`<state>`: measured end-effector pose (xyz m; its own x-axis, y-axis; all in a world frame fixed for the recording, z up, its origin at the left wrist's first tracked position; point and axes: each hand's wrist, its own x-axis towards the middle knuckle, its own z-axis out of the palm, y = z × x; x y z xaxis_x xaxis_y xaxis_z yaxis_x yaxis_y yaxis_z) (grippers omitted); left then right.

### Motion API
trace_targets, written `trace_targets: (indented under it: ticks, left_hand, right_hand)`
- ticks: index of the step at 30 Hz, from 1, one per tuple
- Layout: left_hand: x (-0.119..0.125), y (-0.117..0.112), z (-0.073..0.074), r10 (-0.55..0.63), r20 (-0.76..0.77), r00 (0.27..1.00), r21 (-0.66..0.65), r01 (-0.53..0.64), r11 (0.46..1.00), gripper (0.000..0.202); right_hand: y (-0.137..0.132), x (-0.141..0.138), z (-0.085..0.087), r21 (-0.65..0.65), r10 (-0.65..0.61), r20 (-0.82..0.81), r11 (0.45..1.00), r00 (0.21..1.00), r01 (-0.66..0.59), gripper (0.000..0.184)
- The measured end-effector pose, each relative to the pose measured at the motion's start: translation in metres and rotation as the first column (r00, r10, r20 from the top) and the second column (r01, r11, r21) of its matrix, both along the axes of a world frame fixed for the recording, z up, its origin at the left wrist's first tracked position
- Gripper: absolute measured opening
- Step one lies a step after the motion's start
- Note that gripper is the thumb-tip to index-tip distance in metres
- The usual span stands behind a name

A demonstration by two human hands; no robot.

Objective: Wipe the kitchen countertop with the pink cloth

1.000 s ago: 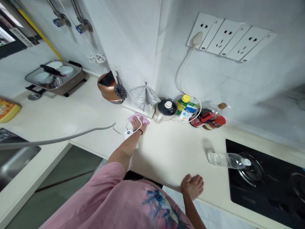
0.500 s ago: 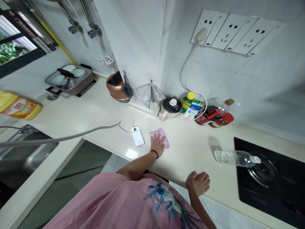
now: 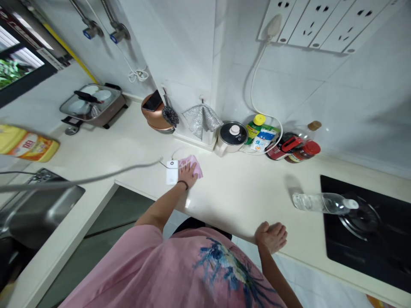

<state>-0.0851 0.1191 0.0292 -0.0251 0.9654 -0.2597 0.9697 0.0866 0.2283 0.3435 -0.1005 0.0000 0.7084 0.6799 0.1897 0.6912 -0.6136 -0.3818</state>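
Note:
My left hand [image 3: 187, 174] lies flat, fingers spread, on a pink cloth [image 3: 195, 164] on the cream countertop [image 3: 237, 192], close to the back wall. A white power bank [image 3: 172, 173] with a thin cable lies just left of the cloth and touches my hand's side. At the counter's front edge my right hand [image 3: 272, 236] rests with loosely bent fingers and holds nothing.
A clear water bottle [image 3: 321, 202] lies on its side by the black cooktop [image 3: 369, 239]. A lidded small pot [image 3: 232, 137], sauce bottles [image 3: 258, 136], red-capped jars [image 3: 302, 150] and a copper pot [image 3: 155, 116] line the wall. A sink [image 3: 35, 209], grey hose [image 3: 80, 181] and grill pan [image 3: 91, 105] are left.
My left hand slid the pink cloth back toward the wall and left, up against the power bank, which shifted slightly. My right hand stayed on the counter edge.

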Motion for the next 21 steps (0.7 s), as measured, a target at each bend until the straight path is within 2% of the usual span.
trace_targets:
  ticks: [3,5,6,8,10,13,15,16,18,21]
  left_hand:
    - [-0.012,0.034,0.012,0.071,-0.017,0.997,-0.051,-0.072,0.996,0.079]
    - [-0.003,0.038,0.015,0.107,-0.017,0.994,-0.069,-0.108,0.992,0.08]
    - [0.007,0.031,0.014,0.107,-0.008,0.994,-0.076,-0.107,0.991,0.08]
    - [0.039,0.004,0.009,0.051,0.023,0.998,-0.092,-0.049,0.995,0.08]
    - [0.079,-0.039,0.0,-0.1,0.071,0.992,-0.092,0.106,0.99,0.08]
    - [0.131,-0.106,-0.015,-0.351,0.148,0.925,-0.035,0.359,0.933,0.079]
    - [0.147,-0.135,-0.02,-0.463,0.19,0.866,0.007,0.47,0.883,0.076]
    - [0.147,-0.143,-0.021,-0.495,0.201,0.845,0.021,0.501,0.865,0.073]
    - [0.131,-0.145,-0.019,-0.474,0.189,0.86,0.028,0.478,0.878,0.068]
    - [0.08,-0.131,-0.013,-0.268,0.102,0.958,0.02,0.267,0.963,0.067]
  right_hand:
    - [0.0,-0.001,0.002,-0.007,-0.003,0.002,1.0,1.0,0.003,0.072]
    - [0.001,-0.002,0.002,-0.007,-0.006,0.008,1.0,1.0,0.006,0.071]
    - [0.001,-0.002,0.002,-0.005,-0.007,0.01,1.0,1.0,0.007,0.07]
    - [0.001,-0.002,0.001,0.001,-0.01,0.009,1.0,1.0,0.01,0.07]
    - [0.001,-0.002,0.001,0.003,-0.012,0.009,1.0,1.0,0.012,0.069]
    - [0.002,-0.002,0.001,0.008,-0.015,0.018,1.0,1.0,0.014,0.066]
    - [0.002,-0.003,0.002,0.013,-0.013,0.024,1.0,1.0,0.013,0.064]
    - [0.002,-0.003,0.002,0.015,-0.013,0.025,1.0,1.0,0.012,0.063]
    - [0.003,-0.003,0.002,0.014,-0.014,0.025,1.0,1.0,0.013,0.062]
    - [0.002,-0.002,0.002,0.007,-0.014,0.027,1.0,1.0,0.014,0.061]
